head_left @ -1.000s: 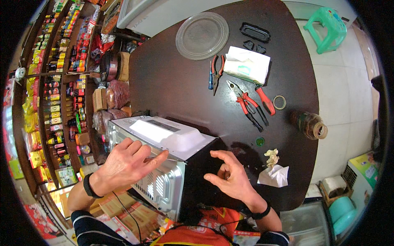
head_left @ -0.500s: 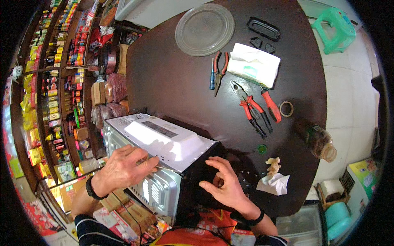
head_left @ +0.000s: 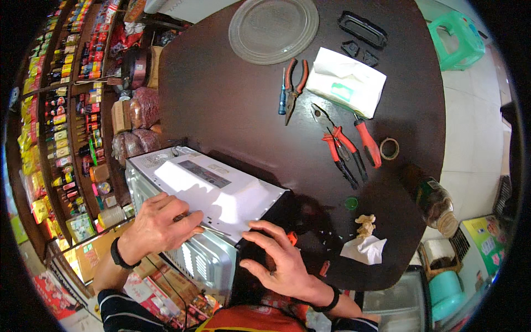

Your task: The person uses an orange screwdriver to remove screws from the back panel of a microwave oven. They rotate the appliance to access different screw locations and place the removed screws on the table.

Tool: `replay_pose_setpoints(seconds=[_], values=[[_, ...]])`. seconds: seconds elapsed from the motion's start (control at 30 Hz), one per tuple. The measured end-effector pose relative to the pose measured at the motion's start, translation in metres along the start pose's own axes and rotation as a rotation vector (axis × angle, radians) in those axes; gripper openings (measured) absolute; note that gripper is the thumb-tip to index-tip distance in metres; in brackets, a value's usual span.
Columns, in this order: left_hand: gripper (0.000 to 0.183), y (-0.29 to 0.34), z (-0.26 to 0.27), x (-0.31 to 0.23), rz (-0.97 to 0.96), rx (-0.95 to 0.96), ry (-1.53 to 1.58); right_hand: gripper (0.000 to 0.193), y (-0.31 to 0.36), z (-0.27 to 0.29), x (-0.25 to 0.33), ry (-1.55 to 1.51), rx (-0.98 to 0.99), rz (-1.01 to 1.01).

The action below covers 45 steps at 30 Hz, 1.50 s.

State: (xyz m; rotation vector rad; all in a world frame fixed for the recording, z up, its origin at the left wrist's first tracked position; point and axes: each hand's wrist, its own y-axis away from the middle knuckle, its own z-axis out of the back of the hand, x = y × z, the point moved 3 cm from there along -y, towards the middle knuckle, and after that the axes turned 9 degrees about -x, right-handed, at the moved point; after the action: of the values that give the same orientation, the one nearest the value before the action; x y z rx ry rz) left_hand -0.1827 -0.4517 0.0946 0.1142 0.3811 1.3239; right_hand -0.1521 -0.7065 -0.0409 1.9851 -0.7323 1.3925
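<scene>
A microwave oven (head_left: 243, 185) with a pale base panel and silver vented side lies on the near left of the table. My left hand (head_left: 163, 224) is closed round a thin metal tool (head_left: 215, 228), whose tip points right along the panel's near edge; its exact kind is hidden by my fingers. At the oven's right corner, my right hand (head_left: 285, 265) has its fingers apart, with the index fingertip by the panel edge and the thumb lower on the dark side. Just beyond that hand, a small orange-red piece (head_left: 292, 238) shows in shadow.
Pliers (head_left: 296, 91), a blue screwdriver (head_left: 282, 99), red-handled pliers (head_left: 340, 149) and a red screwdriver (head_left: 368, 144) surround a tissue pack (head_left: 345, 83). A glass turntable plate (head_left: 274, 30) lies at the far side. A jar (head_left: 434, 207) and crumpled tissue (head_left: 365, 250) are on the right.
My right hand has moved left, bringing its fingertips to the oven's corner. The orange-red piece has come into view beside it. My left hand still grips the thin tool; the view has shifted slightly.
</scene>
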Motion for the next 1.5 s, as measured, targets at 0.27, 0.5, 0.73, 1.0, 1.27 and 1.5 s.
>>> replay_pose_setpoints(seconds=[0.27, 0.5, 0.73, 1.0, 1.27, 1.5], values=[[0.039, -0.002, -0.003, 0.002, -0.025, 0.011, 0.025, 0.065, -0.011, 0.006, -0.009, -0.001, 0.074, -0.055], [0.043, 0.005, -0.009, 0.007, -0.043, -0.009, 0.051, 0.057, -0.024, 0.010, -0.018, -0.079, 0.131, -0.110], [0.039, 0.004, -0.007, 0.006, -0.047, -0.020, 0.022, 0.060, -0.011, 0.006, -0.015, 0.001, 0.009, 0.016], [0.032, -0.025, -0.002, 0.010, -0.056, 0.014, 0.024, 0.048, 0.011, 0.013, -0.019, 0.010, -0.092, -0.056], [0.017, -0.076, -0.012, 0.011, -0.211, 0.135, 0.045, 0.044, 0.007, 0.013, -0.024, 0.029, -0.072, -0.052], [0.007, -0.084, -0.011, 0.012, -0.262, 0.213, 0.002, 0.049, 0.001, 0.012, -0.026, 0.018, -0.113, -0.014]])
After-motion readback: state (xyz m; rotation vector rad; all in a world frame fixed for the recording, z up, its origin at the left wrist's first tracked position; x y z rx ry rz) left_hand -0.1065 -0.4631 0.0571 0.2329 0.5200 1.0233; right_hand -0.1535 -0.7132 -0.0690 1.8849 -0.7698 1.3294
